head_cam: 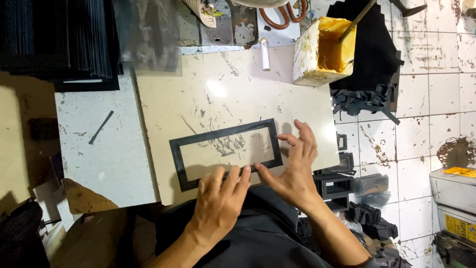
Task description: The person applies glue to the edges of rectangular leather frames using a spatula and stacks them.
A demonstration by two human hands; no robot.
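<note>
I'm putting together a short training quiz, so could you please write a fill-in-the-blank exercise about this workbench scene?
1. Both hands press on a black rectangular ____ lying flat on the beige board.
2. The left hand rests on the frame's ____ edge.
3. The right hand touches the frame's ____ end.
4. The stained tub beyond the board holds ____ glue with a stick in it.

Missing words: frame; near; right; yellow

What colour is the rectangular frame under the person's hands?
Black; the frame shows clearly against the pale board in the head view.
</note>
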